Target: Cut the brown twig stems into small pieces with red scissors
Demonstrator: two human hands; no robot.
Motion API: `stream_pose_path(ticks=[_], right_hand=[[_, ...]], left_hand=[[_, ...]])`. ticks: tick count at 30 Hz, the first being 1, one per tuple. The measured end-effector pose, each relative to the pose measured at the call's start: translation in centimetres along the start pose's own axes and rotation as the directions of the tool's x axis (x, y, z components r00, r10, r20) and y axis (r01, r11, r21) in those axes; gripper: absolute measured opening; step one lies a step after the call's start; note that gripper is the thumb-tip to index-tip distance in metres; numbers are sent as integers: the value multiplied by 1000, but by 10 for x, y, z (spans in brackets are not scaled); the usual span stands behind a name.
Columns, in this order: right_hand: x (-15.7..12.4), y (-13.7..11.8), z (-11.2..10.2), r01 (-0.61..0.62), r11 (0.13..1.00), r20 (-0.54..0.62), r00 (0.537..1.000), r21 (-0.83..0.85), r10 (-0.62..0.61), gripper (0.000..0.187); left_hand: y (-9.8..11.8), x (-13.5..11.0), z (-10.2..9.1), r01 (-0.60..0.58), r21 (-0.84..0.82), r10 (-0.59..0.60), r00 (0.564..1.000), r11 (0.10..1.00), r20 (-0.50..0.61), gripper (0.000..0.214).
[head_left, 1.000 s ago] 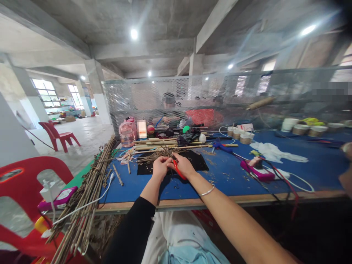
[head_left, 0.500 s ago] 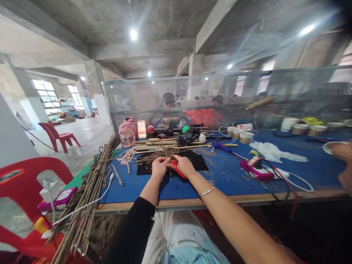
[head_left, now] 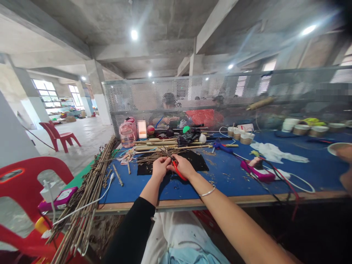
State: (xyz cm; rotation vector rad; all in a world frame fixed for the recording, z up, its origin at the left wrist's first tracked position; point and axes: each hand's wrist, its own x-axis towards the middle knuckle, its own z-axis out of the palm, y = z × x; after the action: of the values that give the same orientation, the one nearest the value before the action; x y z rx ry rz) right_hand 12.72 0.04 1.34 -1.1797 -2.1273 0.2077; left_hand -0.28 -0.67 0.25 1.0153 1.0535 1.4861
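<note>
My left hand point(head_left: 160, 167) is closed in a pinch on a thin brown twig point(head_left: 165, 151) that juts up and away from it. My right hand point(head_left: 183, 166) is wrapped round red-handled scissors point(head_left: 177, 169), whose blades meet the twig just above my left fingers. Both hands hover over a black cloth point(head_left: 196, 160) on the blue table point(head_left: 228, 178). A heap of cut twigs point(head_left: 154, 156) lies on the cloth's far left part.
A long bundle of sticks point(head_left: 90, 187) lies along the table's left edge, beside a white cable and red plastic chairs point(head_left: 27, 205). A pink glue gun point(head_left: 257, 170) with cords, white cloth point(head_left: 275, 152) and tape rolls point(head_left: 239, 135) sit right. Another person's hand point(head_left: 345, 165) shows at far right. People work behind the mesh screen.
My hands have barely moved; the twig and scissors shifted slightly. The other person's hand at the far right has come in holding a roll-like object.
</note>
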Motion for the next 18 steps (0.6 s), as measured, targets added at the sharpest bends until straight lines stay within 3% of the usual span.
stream_pose_path(ticks=[18], right_hand=[[-1,-1,-1,-98,995,36,994,-28,99,45]], left_hand=[[4,-1,1,-31,14,32,998,999,-53,28]])
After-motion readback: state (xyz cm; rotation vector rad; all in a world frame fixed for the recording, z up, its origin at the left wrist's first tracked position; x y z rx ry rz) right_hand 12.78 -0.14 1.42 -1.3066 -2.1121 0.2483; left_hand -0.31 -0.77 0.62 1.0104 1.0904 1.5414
